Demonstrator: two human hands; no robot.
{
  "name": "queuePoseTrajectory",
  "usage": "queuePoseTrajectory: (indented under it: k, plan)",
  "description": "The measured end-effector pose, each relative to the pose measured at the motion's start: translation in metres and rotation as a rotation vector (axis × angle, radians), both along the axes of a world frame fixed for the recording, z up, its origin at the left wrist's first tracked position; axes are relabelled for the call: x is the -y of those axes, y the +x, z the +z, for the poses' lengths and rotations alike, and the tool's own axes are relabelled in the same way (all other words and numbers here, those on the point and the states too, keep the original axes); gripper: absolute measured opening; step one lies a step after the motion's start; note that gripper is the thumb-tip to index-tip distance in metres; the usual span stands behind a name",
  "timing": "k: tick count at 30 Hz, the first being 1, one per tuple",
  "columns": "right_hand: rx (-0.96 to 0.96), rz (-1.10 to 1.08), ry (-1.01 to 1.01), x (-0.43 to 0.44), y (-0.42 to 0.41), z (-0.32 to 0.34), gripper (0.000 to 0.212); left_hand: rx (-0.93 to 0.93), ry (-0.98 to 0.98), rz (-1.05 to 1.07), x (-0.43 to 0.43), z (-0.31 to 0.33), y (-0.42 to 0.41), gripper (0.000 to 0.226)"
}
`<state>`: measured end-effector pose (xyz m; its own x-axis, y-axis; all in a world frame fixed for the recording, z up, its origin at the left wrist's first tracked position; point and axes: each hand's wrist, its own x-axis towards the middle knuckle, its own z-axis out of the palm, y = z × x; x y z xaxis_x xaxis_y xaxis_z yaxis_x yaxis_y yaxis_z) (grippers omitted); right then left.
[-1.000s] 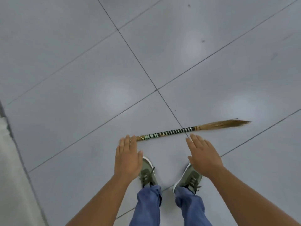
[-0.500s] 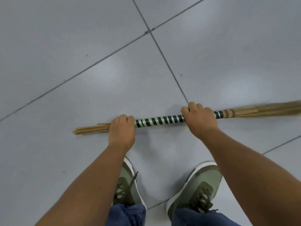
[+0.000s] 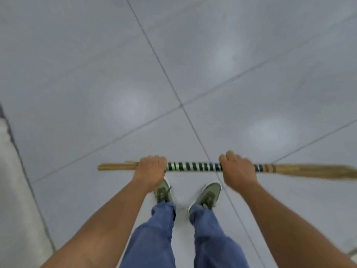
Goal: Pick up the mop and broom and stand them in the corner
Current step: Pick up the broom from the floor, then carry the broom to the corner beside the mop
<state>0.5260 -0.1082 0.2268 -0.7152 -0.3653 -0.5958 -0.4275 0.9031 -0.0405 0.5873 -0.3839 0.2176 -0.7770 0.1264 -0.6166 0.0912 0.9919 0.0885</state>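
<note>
- Head view: the broom (image 3: 193, 167) lay level across the person's front, held off the grey tiled floor (image 3: 96, 74) and running from nine o'clock to three o'clock.
- The left hand (image 3: 151, 171) was wrapped closed around the broom near its nine o'clock end, knuckles up, with a short bundle of bare straw stubs (image 3: 116, 166) poking out past the fist.
- The right hand (image 3: 238, 171) was likewise clenched around the handle, further toward three o'clock, also palm down.
- Between the two fists showed the black-and-pale striped wrapping (image 3: 193, 166) of the handle.
- Past the right hand the wrapping ended in a few brown bindings, and the straw bristles (image 3: 318, 171) fanned out toward three o'clock, running off the edge of the picture; they looked blurred.
- Below the broom, toward six o'clock, stood the person's two green shoes (image 3: 207, 194) on the floor, with blue trousers (image 3: 154, 238) above them.
- Dark tile joints crossed the floor, meeting just above the broom toward twelve o'clock.
- At the far nine o'clock side ran a paler strip (image 3: 13, 190) edged by a dark line; what it was I could not tell.
- No mop was to be seen in this view.
</note>
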Motion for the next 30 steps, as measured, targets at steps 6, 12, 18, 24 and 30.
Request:
queuePoseTrajectory:
  k: [6,12,18,24,30]
  plan:
    - [-0.068,-0.044,-0.063,-0.035,-0.005,0.158,0.023,-0.204,0.000,-0.075,-0.022,0.153,-0.022,0.017]
    - [-0.060,-0.104,-0.124,-0.075,-0.024,0.204,0.021,-0.368,0.005,-0.228,-0.045,0.203,-0.085,0.021]
    - [-0.201,-0.342,-0.121,-0.107,-0.022,0.230,0.022,-0.449,0.073,-0.444,-0.084,0.230,-0.158,0.017]
    - [-0.236,-0.656,-0.060,-0.115,0.022,0.246,0.019,-0.375,0.186,-0.698,-0.133,0.243,-0.209,0.008]
    - [-0.200,-1.057,-0.014,-0.096,0.120,0.249,0.019,-0.246,0.304,-1.057,-0.211,0.231,-0.207,0.005]
